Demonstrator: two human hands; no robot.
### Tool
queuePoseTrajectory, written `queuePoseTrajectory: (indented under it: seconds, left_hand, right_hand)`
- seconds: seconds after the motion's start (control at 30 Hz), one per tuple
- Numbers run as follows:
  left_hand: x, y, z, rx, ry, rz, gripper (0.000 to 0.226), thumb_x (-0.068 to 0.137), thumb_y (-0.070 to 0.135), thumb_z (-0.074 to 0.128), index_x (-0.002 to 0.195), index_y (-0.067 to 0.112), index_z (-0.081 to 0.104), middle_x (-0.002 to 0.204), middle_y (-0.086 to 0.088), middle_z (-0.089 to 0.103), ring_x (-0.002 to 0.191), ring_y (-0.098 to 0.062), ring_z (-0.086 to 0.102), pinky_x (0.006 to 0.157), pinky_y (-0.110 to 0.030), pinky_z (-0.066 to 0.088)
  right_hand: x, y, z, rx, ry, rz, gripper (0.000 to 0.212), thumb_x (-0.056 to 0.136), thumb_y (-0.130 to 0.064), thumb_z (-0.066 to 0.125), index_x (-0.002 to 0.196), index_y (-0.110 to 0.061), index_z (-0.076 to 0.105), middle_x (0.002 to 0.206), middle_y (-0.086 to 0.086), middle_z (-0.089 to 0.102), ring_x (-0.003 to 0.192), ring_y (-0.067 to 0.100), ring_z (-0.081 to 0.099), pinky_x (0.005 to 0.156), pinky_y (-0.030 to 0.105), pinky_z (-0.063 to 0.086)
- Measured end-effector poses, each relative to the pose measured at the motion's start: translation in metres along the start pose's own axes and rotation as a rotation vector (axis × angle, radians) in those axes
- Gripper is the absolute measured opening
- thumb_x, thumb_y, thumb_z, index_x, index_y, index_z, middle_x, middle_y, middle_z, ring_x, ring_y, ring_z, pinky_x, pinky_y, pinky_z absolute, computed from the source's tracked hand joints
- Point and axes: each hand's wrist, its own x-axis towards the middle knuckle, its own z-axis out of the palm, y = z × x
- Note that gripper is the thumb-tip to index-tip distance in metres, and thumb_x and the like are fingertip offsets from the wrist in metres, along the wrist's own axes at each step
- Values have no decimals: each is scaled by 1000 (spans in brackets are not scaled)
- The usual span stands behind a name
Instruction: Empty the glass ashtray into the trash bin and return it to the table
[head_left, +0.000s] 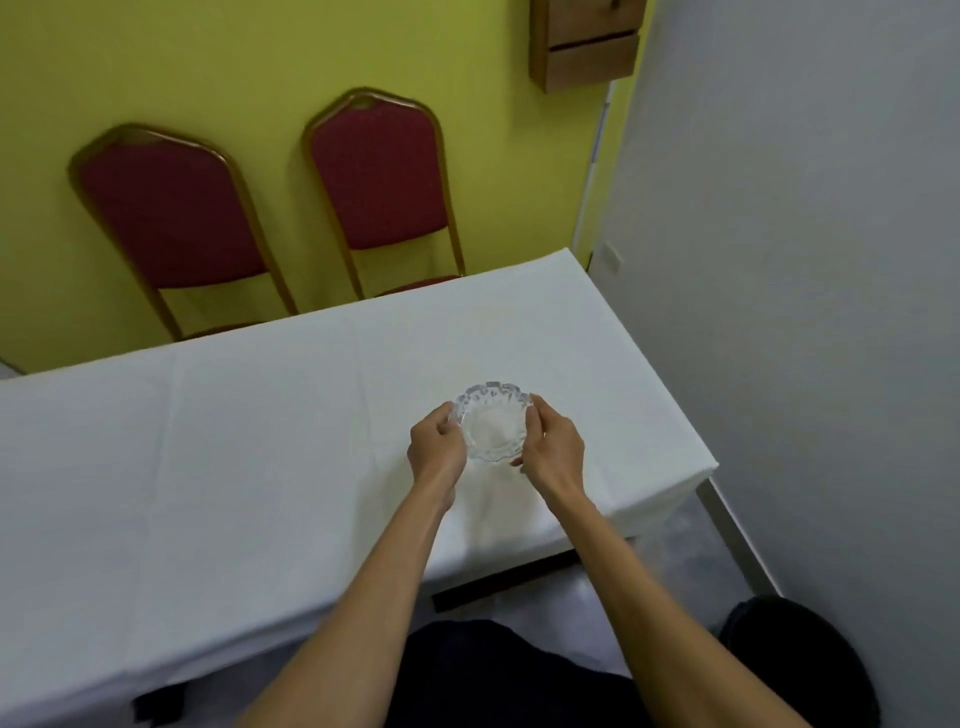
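We are cupping the glass ashtray (492, 427) between our left hand (436, 448) and right hand (551, 448), fingers curled on its rim, on or just above the white-clothed table (234, 441); it is looking empty, and no trash bin is showing.

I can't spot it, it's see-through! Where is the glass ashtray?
In the head view, the round clear glass ashtray sits between the left hand and right hand, over the white-clothed table, toward its right end.

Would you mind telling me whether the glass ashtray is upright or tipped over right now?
Upright: the glass ashtray faces up, bowl open to the camera, held at its sides by the left hand and right hand.
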Motion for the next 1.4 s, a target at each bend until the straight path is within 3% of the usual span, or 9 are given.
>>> queuePoseTrajectory:
  seconds: [0.13,0.27,0.43,0.6,0.7,1.03,1.1,1.2,1.4]
  left_hand:
    - [19,-10,-13,-38,48,-71,47,92,8,40,130,22,65,135,3,64,124,-23,60,107,-41,49]
    - [38,-8,-13,-89,119,-125,45,90,8,39,126,15,64,134,-9,64,126,-33,57,105,-45,47]
    - [54,-4,-15,-156,187,-143,48,91,6,46,133,23,63,137,3,63,123,-22,62,103,-40,52]
    - [63,2,-4,-129,254,-165,49,92,4,46,133,23,63,135,2,65,122,-24,63,103,-39,52]
    - [69,3,2,-70,258,-141,49,89,6,44,130,23,65,128,-3,69,118,-26,65,101,-42,53]
    - [82,4,3,90,271,-52,40,89,0,42,119,7,66,119,-12,71,115,-32,64,98,-42,51]
    - [82,3,4,117,264,-31,33,87,-2,40,103,7,67,98,-3,73,90,-29,66,81,-31,56]
    - [77,13,0,179,234,-1,27,82,-8,36,71,14,46,64,5,45,61,-16,37,50,-17,29]
    - [80,20,-12,276,146,-8,23,75,-9,39,67,9,51,66,0,44,63,-16,36,47,-22,27]
  right_hand:
    - [20,-2,31,-80,-97,-16,37,105,-33,32,120,-26,65,91,12,68,82,29,70,70,47,63]
    - [40,-15,43,-139,-204,-2,47,106,-26,34,150,-25,47,108,7,59,98,28,68,90,47,59]
    - [79,-20,48,-210,-372,26,46,102,-26,38,143,-20,57,119,10,74,102,33,73,94,47,58]
    - [106,-24,56,-298,-406,32,36,97,-22,39,100,-10,73,94,11,76,88,32,73,83,44,60]
    - [115,-20,62,-325,-404,45,35,95,-17,41,105,-10,74,99,14,76,91,33,72,77,37,59]
    - [128,-10,61,-219,-443,72,46,87,-31,41,121,-26,72,108,10,78,89,35,77,81,51,62]
    - [125,-17,57,-223,-464,83,44,90,-30,42,122,-26,71,107,11,78,85,35,77,79,50,63]
    - [125,-25,51,-213,-486,128,35,97,-22,46,121,-25,71,92,15,79,69,33,79,68,42,65]
    - [132,-29,45,-266,-525,110,24,97,-21,48,87,-25,69,74,13,74,55,27,69,66,39,63]
